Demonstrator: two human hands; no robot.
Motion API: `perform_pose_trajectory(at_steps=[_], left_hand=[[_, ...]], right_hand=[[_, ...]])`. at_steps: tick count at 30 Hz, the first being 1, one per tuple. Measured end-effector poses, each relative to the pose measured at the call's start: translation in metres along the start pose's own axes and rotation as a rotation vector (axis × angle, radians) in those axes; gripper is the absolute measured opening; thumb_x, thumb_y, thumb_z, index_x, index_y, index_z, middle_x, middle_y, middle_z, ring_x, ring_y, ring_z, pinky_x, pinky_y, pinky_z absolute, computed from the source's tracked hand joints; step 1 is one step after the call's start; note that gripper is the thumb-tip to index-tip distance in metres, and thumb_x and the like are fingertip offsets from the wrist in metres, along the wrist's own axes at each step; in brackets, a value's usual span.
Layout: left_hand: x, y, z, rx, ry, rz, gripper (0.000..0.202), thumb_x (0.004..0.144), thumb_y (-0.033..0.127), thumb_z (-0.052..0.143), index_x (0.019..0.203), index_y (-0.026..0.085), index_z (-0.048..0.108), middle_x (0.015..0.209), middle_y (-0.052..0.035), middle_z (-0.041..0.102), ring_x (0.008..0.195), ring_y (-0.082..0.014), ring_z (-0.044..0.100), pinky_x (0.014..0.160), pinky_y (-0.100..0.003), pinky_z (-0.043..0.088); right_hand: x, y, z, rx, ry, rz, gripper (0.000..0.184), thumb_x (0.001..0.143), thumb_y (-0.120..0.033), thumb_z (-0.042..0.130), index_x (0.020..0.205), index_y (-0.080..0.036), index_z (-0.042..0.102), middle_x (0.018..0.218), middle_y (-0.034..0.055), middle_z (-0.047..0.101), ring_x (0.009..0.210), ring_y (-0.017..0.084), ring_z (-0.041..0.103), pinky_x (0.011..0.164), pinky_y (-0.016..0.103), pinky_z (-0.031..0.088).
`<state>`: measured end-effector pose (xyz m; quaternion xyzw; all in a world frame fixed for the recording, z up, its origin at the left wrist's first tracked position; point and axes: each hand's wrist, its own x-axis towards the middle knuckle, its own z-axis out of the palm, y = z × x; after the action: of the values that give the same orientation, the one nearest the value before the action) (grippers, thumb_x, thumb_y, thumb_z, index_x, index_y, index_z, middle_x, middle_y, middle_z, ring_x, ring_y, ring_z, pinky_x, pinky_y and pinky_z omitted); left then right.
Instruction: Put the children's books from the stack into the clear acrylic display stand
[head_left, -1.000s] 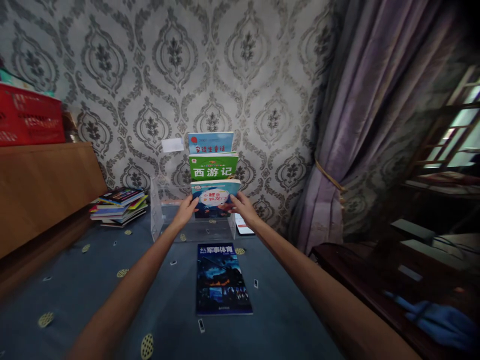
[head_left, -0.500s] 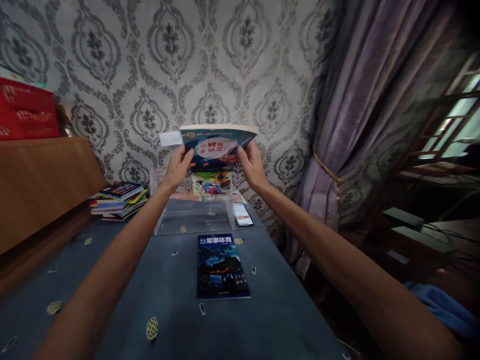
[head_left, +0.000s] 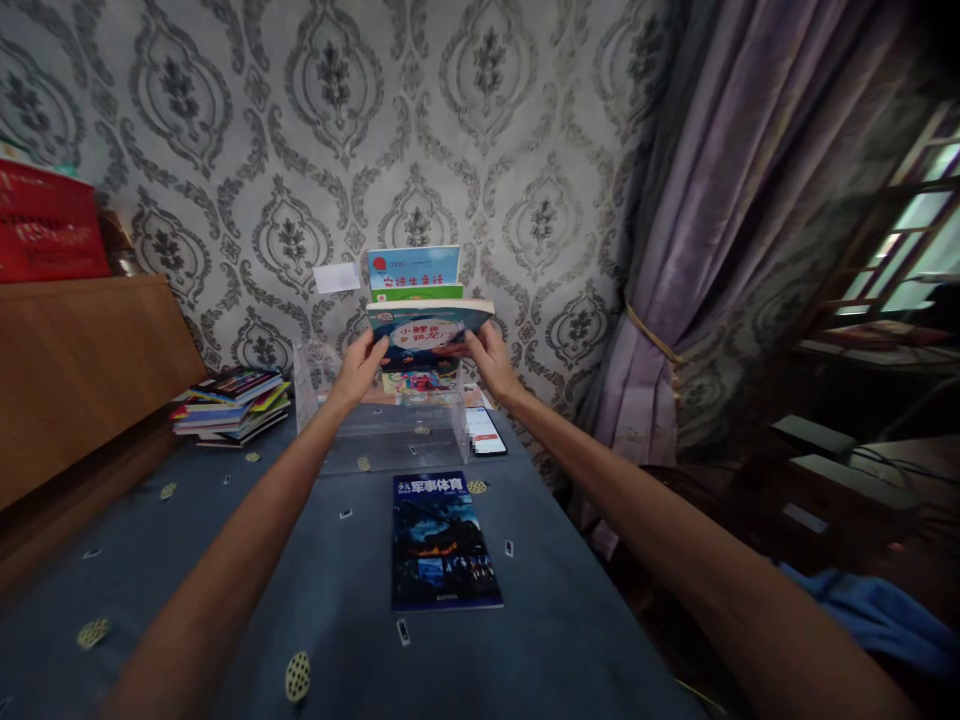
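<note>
Both hands hold a blue picture book (head_left: 427, 330) upright above a clear acrylic rack (head_left: 390, 440) at the far side of the table. My left hand (head_left: 364, 362) grips its left edge and my right hand (head_left: 487, 358) grips its right edge. Behind it stand a light-blue book (head_left: 414, 268) and a green book (head_left: 417, 293), mostly hidden. A colourful cover (head_left: 420, 381) shows just below the held book. A dark blue magazine (head_left: 444, 540) lies flat on the table in front of the rack.
A stack of books (head_left: 231, 402) lies at the left by a wooden cabinet (head_left: 82, 370) with a red box (head_left: 45, 225) on top. A phone (head_left: 486, 432) lies right of the rack. Purple curtain (head_left: 712, 230) hangs at the right. The tablecloth (head_left: 225, 600) is blue.
The blue picture book was lifted out of the front of the rack, then brought part-way down again; it now sits lower than half a second ago, with the light-blue book showing behind it.
</note>
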<state>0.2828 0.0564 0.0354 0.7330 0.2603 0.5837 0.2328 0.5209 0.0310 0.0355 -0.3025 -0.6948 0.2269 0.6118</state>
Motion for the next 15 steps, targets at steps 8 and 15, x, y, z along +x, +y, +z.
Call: perform_pose_trajectory(at_steps=[8, 15], left_hand=[[0.015, -0.009, 0.001, 0.011, 0.048, -0.051, 0.044, 0.092, 0.055, 0.054, 0.112, 0.018, 0.062, 0.102, -0.0068, 0.065, 0.093, -0.0195, 0.064, 0.067, -0.025, 0.059], [0.036, -0.013, 0.004, 0.197, 0.123, -0.249, 0.035, 0.101, 0.042, 0.041, 0.112, 0.015, 0.061, 0.092, -0.0081, 0.066, 0.082, -0.0185, 0.065, 0.067, -0.030, 0.059]], right_hand=[[0.021, 0.005, -0.005, -0.131, 0.012, 0.100, 0.045, 0.097, -0.058, 0.043, 0.126, -0.024, 0.049, 0.106, 0.0073, 0.072, 0.092, 0.025, 0.074, 0.079, 0.038, 0.059], [0.048, -0.005, -0.004, -0.269, -0.074, 0.288, 0.028, 0.103, -0.031, 0.034, 0.120, -0.018, 0.051, 0.080, 0.0020, 0.071, 0.066, 0.019, 0.072, 0.068, 0.034, 0.057]])
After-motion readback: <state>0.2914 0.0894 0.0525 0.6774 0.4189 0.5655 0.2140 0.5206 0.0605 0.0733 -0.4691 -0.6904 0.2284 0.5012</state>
